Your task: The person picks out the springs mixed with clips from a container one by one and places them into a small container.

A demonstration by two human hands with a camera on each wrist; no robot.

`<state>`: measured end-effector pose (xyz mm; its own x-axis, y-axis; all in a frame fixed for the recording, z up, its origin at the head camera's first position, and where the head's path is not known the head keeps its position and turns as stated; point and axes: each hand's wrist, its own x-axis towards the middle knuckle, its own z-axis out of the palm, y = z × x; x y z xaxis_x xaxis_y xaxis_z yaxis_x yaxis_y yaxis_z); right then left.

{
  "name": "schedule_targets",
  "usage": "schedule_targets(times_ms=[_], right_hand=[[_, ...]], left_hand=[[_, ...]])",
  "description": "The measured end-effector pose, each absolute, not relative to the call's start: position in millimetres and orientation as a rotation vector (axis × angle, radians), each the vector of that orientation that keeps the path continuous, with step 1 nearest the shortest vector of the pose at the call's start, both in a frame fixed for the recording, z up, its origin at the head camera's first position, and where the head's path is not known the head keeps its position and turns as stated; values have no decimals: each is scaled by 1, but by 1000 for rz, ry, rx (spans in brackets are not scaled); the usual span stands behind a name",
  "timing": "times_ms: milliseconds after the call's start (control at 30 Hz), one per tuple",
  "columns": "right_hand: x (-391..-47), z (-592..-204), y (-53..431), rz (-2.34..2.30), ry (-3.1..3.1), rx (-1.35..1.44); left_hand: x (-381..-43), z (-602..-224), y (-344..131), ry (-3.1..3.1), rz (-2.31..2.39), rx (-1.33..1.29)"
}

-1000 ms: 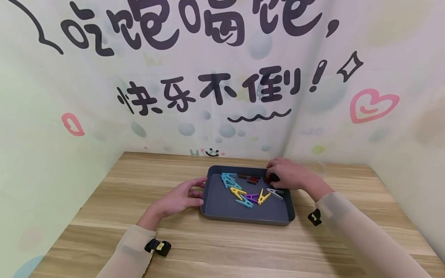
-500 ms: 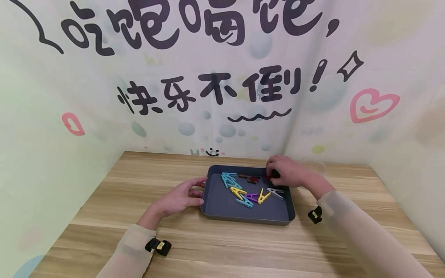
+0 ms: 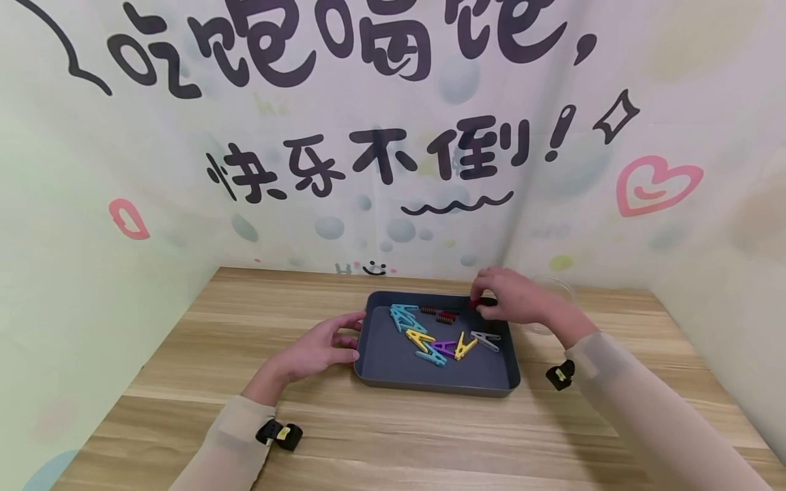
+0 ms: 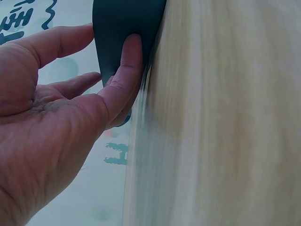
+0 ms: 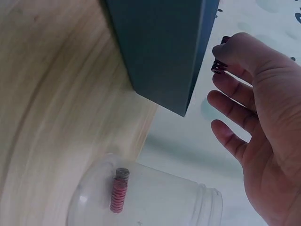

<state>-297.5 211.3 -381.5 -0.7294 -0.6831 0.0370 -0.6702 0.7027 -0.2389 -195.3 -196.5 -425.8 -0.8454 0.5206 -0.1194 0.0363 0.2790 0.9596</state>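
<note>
A dark grey tray (image 3: 430, 383) stands on the table, holding several plastic clothespins (image 3: 454, 348) in blue, yellow, purple and grey. Several small dark red and black coil springs (image 3: 446, 318) lie near its back wall. My left hand (image 3: 316, 349) rests its fingertips (image 4: 131, 49) against the outside of the tray's left wall. Over the tray's back right corner, my right hand (image 3: 512, 297) pinches a dark red coil spring (image 5: 218, 66) between thumb and finger. The other fingers of that hand are spread and touch nothing.
A clear plastic jar (image 5: 164, 190) stands right of the tray, partly behind the right hand in the head view. One red and black spring lies inside it. A printed cloth wall (image 3: 307, 232) rises behind the table (image 3: 393, 436).
My right hand has risen from inside the tray's back right corner, bringing the red spring up with it. The left hand and the tray have stayed in place.
</note>
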Motion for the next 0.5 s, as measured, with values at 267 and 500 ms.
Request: schedule_targets(times_ms=[267,500], right_hand=[[-295,-372,216,-555,2788,-1110],[-293,-367,224,-651,2808,-1084]], left_hand=[[-196,-426,-196,2148,1587,485],[-195,-426,-196,2146,1590,484]])
